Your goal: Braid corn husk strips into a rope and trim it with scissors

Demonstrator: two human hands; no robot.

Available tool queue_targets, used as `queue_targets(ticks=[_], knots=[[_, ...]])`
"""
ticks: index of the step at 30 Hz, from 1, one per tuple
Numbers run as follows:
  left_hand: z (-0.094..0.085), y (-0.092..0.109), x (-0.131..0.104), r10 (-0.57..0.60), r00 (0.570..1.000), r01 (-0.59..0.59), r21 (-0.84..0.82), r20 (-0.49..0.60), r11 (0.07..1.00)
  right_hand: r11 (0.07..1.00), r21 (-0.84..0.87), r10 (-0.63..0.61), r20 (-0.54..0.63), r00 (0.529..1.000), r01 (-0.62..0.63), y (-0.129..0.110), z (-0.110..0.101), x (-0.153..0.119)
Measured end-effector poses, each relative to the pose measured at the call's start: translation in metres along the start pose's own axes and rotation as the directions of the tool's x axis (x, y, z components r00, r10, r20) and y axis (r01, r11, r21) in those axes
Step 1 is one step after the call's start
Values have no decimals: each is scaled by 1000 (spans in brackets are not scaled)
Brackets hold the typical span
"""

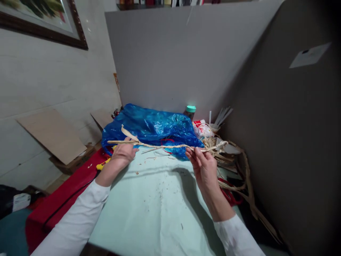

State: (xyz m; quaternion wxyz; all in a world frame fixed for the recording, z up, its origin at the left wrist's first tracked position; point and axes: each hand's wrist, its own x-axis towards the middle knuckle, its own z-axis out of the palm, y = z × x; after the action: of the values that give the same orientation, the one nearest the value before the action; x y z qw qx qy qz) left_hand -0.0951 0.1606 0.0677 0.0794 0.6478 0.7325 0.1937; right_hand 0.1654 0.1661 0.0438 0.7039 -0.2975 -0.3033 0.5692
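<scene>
A twisted cord of pale dried plant fibre [165,146] stretches roughly level above the table between my two hands. My left hand [124,153] is closed at its left part, where the cord splits into two loose flat strands, one sticking up and one pointing left. Some of that hand's fingertips are hidden. On the other side, my right hand [205,165] pinches the cord between thumb and fingers, and a knotted, lumpy end sticks out to the right. Just behind the cord lies a crumpled blue plastic bag [149,122].
A pale green cover [154,209] with scattered fibre crumbs lies on the table. Long dried strips [249,177] heap along the right side. A jar with a turquoise lid [190,109] stands at the back. A yellow-handled tool [102,164] lies on the left, beside red cloth [64,206].
</scene>
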Motion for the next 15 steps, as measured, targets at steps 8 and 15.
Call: queue_targets(ticks=[8, 15], knots=[[-6, 47, -39, 157, 987, 12, -984, 41, 179, 997, -74, 19, -1, 1000, -19, 16, 12, -22], [-18, 54, -23, -49, 988, -150, -977, -144, -152, 944, -329, 45, 144, 988, 5, 37, 13, -56]])
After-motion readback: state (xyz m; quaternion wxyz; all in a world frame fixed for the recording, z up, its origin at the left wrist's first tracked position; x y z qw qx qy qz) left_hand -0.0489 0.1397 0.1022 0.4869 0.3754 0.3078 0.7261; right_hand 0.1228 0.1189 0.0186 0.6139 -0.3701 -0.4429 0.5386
